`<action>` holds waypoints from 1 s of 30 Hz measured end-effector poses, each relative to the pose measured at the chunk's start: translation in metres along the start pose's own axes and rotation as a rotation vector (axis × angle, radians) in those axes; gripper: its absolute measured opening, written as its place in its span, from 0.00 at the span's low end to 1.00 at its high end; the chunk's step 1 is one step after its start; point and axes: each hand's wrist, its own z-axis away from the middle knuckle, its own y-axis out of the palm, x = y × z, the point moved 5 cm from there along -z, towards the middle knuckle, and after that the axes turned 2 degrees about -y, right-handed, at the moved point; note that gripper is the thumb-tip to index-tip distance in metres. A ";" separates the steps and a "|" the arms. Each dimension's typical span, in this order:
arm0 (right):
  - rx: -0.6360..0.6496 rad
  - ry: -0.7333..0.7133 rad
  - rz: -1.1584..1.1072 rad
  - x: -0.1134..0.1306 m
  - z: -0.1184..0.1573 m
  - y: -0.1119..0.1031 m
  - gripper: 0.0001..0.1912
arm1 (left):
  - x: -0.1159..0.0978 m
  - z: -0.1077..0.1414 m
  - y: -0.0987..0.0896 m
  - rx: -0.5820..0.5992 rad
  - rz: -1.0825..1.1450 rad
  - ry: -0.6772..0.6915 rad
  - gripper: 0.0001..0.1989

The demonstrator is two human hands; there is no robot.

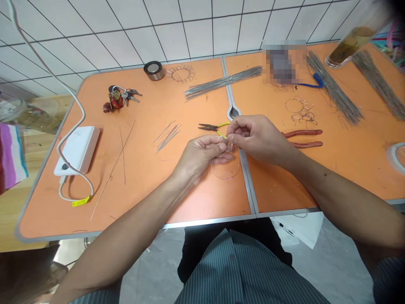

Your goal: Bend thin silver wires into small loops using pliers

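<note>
My left hand [207, 154] pinches a thin wire ring [212, 172] between thumb and fingers. The ring hangs below the fingertips, with a few small pinkish beads on its lower edge. Close beside it, my right hand [255, 137] is closed with thumb and forefinger on fine wire at the top of the same piece; the exact tip is partly hidden. Just behind both hands lie needle-nose pliers [209, 126] with yellow handles, partly covered by my right hand. Red-handled pliers [305, 132] lie beyond my right wrist, their head out of sight.
Wire bundles [221, 83] and cut wires [169, 137] lie on the orange table [196, 202]. A tape roll [154, 70], keys [126, 96], a white power bank [77, 150] with cable, tangled wire loops [302, 114] and a glass of drink [344, 46] stand around.
</note>
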 end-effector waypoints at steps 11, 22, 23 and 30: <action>0.011 0.016 -0.040 -0.004 -0.003 0.000 0.03 | 0.000 0.001 0.003 0.007 0.038 -0.037 0.09; 0.047 0.048 -0.108 -0.005 -0.001 0.001 0.03 | -0.002 0.002 0.002 -0.039 0.025 0.001 0.08; 0.047 0.045 -0.101 -0.004 -0.001 0.001 0.04 | -0.003 0.002 0.002 -0.039 0.020 0.000 0.09; 0.053 0.013 -0.054 -0.004 -0.002 0.001 0.05 | -0.003 0.001 0.002 0.035 -0.044 0.009 0.16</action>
